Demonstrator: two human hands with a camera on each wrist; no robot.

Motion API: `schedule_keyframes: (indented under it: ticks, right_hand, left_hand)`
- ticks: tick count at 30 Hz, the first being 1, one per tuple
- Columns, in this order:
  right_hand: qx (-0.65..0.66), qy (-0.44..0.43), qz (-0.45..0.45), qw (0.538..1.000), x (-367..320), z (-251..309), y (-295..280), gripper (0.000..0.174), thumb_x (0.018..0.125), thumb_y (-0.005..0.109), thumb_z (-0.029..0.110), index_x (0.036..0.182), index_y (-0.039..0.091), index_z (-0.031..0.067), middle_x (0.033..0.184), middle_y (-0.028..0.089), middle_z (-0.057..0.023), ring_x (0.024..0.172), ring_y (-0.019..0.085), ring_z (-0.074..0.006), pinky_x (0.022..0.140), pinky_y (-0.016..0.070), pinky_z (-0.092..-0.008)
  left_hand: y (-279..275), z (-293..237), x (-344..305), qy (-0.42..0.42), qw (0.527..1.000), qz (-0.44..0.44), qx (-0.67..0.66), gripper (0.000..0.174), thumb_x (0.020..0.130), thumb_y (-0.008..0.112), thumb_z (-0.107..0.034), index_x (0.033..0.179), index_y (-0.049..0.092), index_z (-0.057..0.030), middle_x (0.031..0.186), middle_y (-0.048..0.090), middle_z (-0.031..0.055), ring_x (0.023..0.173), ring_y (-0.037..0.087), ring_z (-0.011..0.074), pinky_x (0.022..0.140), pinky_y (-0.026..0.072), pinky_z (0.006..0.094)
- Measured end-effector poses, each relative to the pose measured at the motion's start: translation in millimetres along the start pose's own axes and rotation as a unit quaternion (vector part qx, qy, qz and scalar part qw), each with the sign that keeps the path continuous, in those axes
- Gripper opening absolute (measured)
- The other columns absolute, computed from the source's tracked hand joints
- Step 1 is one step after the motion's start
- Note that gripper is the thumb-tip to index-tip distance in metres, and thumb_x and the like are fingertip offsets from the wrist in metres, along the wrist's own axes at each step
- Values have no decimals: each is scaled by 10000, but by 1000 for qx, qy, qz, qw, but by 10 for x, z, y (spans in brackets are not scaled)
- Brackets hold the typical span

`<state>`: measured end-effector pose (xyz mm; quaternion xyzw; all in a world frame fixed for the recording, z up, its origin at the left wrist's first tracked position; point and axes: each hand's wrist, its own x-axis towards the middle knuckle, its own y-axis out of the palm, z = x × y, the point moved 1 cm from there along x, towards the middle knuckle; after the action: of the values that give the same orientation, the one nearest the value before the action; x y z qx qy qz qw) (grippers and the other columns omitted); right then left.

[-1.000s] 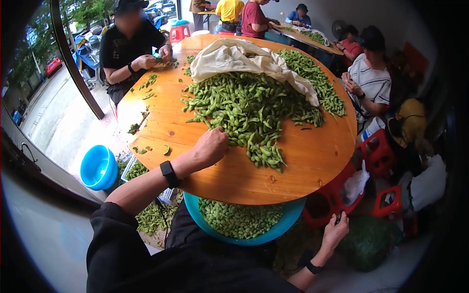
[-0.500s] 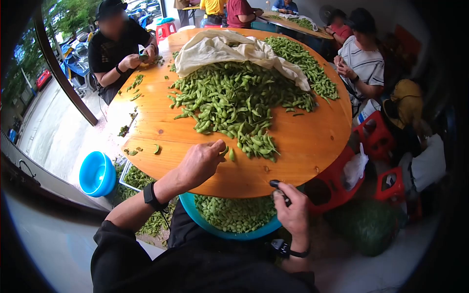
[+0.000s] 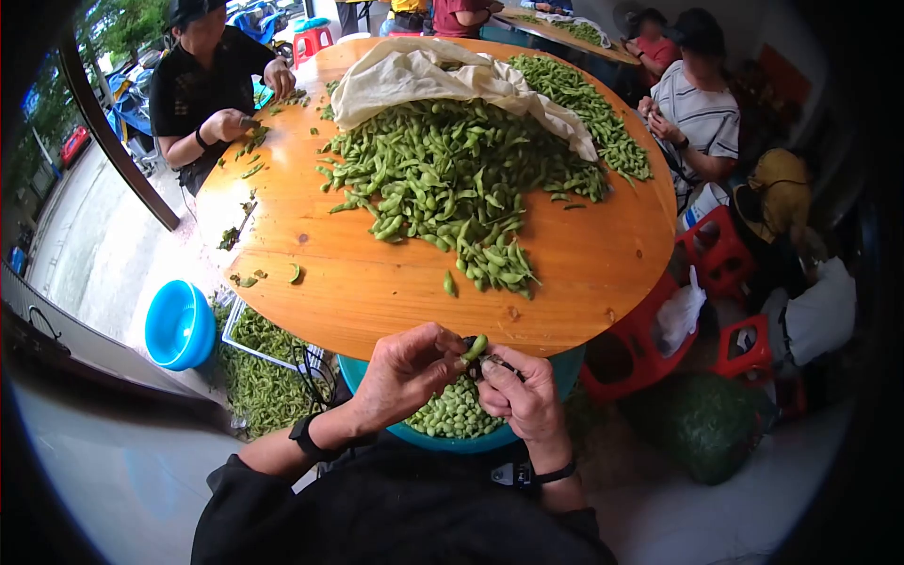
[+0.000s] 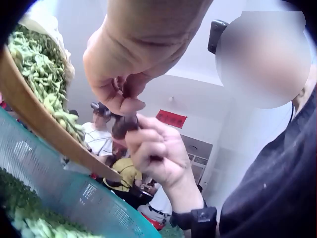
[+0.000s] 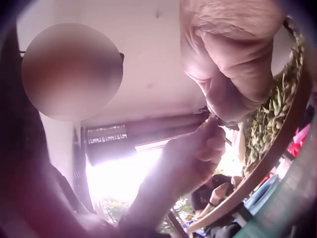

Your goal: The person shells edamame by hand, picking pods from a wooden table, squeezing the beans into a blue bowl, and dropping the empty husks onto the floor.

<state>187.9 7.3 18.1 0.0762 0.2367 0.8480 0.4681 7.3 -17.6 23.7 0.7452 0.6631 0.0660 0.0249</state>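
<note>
Just off the table's near edge, the left hand (image 3: 405,374) pinches a green pod (image 3: 476,349) between thumb and fingers. The right hand (image 3: 527,395) meets it there, its fingers curled round a small dark tool (image 3: 504,365) that touches or nearly touches the pod. Below both hands sits a teal basin (image 3: 565,372) of shelled beans (image 3: 454,411). In the left wrist view the left hand (image 4: 143,49) is above the right hand (image 4: 161,151), a dark piece between them. Fingers hide most of the pod in both wrist views.
A large heap of pods (image 3: 443,179), partly under a cream cloth (image 3: 414,80), lies on the round wooden table (image 3: 377,306). One loose pod (image 3: 449,283) is near its front. A blue basin (image 3: 179,325) stands at left, red stools (image 3: 720,250) at right; people sit around the table.
The left hand has drawn back from the heap to the table's near edge with a pod. The right hand has come up from the lower right with the dark tool and met it.
</note>
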Motion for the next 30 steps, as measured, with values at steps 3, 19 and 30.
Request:
schedule_keyframes:
  ticks: [3, 19, 30]
  right_hand:
    - [19, 8, 5, 1000, -27, 0, -18, 279, 993, 500, 62, 1236, 551, -64, 646, 388, 63, 522, 332, -24, 467, 260, -198]
    - [-1, -37, 24, 999, -125, -31, -144, 203, 930, 570, -12, 1116, 648, 5, 793, 551, -21, 561, 470, -87, 476, 358, -233]
    - [-461, -218, -34, 860, -146, -14, -21, 187, 792, 612, -41, 976, 643, -53, 802, 586, -149, 711, 620, -298, 624, 483, -344]
  left_hand:
    - [51, 22, 14, 151, 973, -36, 169, 50, 911, 605, 27, 943, 602, -11, 773, 598, -3, 654, 562, 45, 566, 452, 206]
    - [95, 262, -33, -119, 916, 134, -359, 232, 911, 648, -48, 1103, 517, -46, 818, 600, 52, 542, 548, 129, 451, 409, 245]
    - [110, 193, -64, 63, 953, 88, 285, 258, 927, 636, -137, 1119, 553, 16, 741, 626, 185, 629, 649, 318, 570, 491, 371]
